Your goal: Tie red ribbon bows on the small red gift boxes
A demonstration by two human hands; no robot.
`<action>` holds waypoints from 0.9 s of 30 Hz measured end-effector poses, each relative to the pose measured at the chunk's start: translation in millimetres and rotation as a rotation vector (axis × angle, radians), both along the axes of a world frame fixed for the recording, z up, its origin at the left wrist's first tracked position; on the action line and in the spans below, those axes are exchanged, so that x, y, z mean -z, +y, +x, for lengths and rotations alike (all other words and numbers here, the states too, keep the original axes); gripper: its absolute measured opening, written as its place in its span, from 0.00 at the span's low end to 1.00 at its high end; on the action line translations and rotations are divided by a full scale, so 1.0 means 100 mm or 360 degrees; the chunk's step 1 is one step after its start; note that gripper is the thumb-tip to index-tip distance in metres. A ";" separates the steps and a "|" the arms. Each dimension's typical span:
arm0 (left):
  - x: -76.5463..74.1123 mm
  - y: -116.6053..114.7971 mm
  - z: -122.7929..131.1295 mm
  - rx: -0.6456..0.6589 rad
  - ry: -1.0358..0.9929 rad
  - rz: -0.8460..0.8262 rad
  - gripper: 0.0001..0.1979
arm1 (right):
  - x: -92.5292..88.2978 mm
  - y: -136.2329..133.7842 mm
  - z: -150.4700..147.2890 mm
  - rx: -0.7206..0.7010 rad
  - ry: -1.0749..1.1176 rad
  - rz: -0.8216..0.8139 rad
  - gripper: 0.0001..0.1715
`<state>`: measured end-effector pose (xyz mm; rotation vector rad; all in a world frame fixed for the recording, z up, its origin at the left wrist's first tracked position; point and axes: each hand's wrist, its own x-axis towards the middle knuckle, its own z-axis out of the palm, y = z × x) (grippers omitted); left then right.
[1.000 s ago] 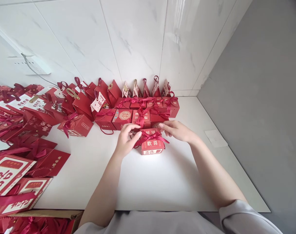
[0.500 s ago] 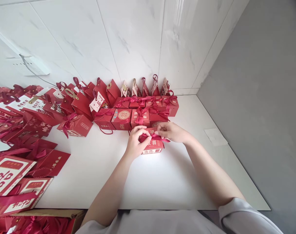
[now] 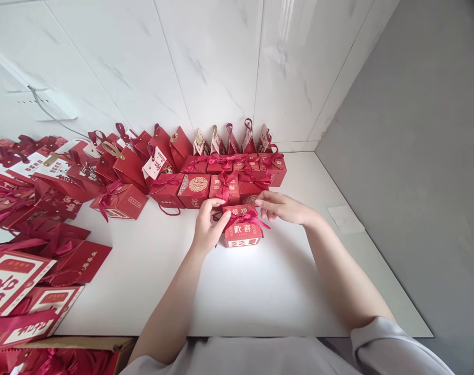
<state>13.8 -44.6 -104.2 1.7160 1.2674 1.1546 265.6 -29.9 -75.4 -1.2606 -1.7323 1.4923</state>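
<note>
A small red gift box point(image 3: 242, 237) with white and gold lettering stands on the white table in front of me. A crimson ribbon point(image 3: 246, 217) is tied in a bow across its top, with one tail out to the right. Beside its left edge, my left hand point(image 3: 208, 225) is open, thumb and forefinger spread, the thumb tip close to the ribbon. My right hand point(image 3: 285, 208) hovers at the box's upper right corner, its fingers loosely bent and apart from the bow, with nothing visible in them.
Two rows of ribboned red boxes point(image 3: 195, 190) stand right behind, with handled bags against the tiled wall point(image 3: 221, 62). One box point(image 3: 123, 203) sits apart at left. Many red bags and boxes crowd the left side. A cardboard carton point(image 3: 123, 346) is at lower left.
Both hands have let go of the ribbon bow and drawn apart, the left to the left and the right slightly right and up. The front of the box now shows more fully.
</note>
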 end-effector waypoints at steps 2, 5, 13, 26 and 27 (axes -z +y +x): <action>0.00 0.03 -0.05 -0.0073 0.0041 -0.0006 0.11 | 0.00 0.00 0.03 0.0024 -0.0004 0.0047 0.22; -0.02 0.06 -0.11 -0.0024 0.0050 -0.0065 0.11 | -0.02 -0.01 0.03 -0.0031 0.0065 -0.0014 0.21; 0.00 0.13 -0.14 0.0329 0.0170 0.0015 0.08 | -0.03 0.00 -0.07 -0.0313 0.0200 -0.0171 0.20; -0.06 0.10 -0.16 -0.0069 0.0146 0.0023 0.09 | -0.03 0.00 -0.04 -0.0113 0.0083 0.0006 0.22; -0.08 0.08 -0.15 -0.0067 0.0219 0.0109 0.09 | -0.04 0.00 -0.01 -0.0150 0.0017 0.0026 0.22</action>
